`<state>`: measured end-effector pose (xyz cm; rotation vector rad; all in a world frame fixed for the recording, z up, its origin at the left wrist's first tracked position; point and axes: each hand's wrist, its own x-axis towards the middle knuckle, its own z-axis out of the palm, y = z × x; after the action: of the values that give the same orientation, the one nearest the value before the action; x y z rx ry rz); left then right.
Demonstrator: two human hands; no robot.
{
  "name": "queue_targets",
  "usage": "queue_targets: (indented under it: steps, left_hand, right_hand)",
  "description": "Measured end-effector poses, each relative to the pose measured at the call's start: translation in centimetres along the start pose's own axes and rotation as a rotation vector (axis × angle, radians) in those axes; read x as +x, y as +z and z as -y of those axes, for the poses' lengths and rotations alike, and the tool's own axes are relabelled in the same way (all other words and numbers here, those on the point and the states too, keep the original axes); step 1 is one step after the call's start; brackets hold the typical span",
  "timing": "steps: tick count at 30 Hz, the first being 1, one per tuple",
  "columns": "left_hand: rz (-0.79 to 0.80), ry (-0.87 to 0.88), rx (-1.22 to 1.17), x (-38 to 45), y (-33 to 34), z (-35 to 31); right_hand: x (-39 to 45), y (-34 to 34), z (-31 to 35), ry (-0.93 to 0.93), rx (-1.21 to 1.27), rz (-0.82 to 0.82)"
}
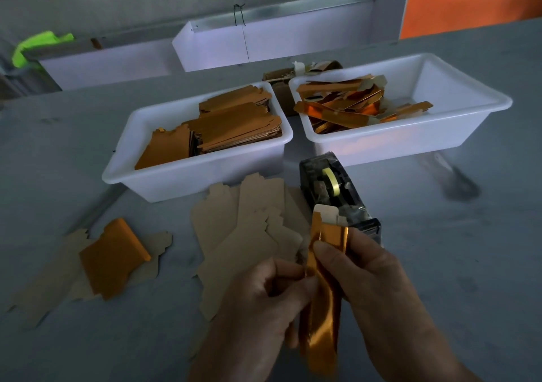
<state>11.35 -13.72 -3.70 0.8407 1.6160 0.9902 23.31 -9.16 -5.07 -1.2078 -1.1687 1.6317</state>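
Head: both hands on gold box, lower centre.
Left hand [264, 296] and right hand [366, 282] both pinch the box [321, 302]; tape dispenser [337, 193] just behind.

Open table to the right; clutter ahead and to the left.

The tape dispenser [337, 196] stands just beyond the right hand [369, 282] and blocks the straight way forward; the gold strip [322, 308] that both hands hold rises in front of it. Behind it, the left tub [187, 176] and the right tub [410, 144] stand side by side with only a narrow gap between them. Flat card blanks [234, 235] cover the table [440, 279] ahead of the left hand [264, 302], with a folded gold piece [114, 258] farther left. Right of the dispenser a wide stretch of table gives passage up to the right tub.
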Motion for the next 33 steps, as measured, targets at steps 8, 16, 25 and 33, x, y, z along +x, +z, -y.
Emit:
queue_targets:
  steps: [8, 16, 25, 33]
  left_hand:
    - [-0.065, 0.080, -0.181, 1.4, 1.0, -0.2]
    - [-0.097, 0.070, -0.340, 2.8, 3.0, -0.9]
    - [-0.097, 0.096, -0.324, 3.4, 4.7, -0.6]
    - [-0.099, 0.112, -0.301, 3.3, 4.8, -0.7]
  right_hand:
    - [1.7, -4.0, 2.1, -0.408, -0.518, -0.405]
    - [5.2, -5.8, 1.0, -0.068, -0.396, -0.121]
    - [5.0, -4.8, 1.3, -0.088, -0.321, -0.097]
    - [3.6, -5.5, 0.4, -0.076, -0.098, -0.116]
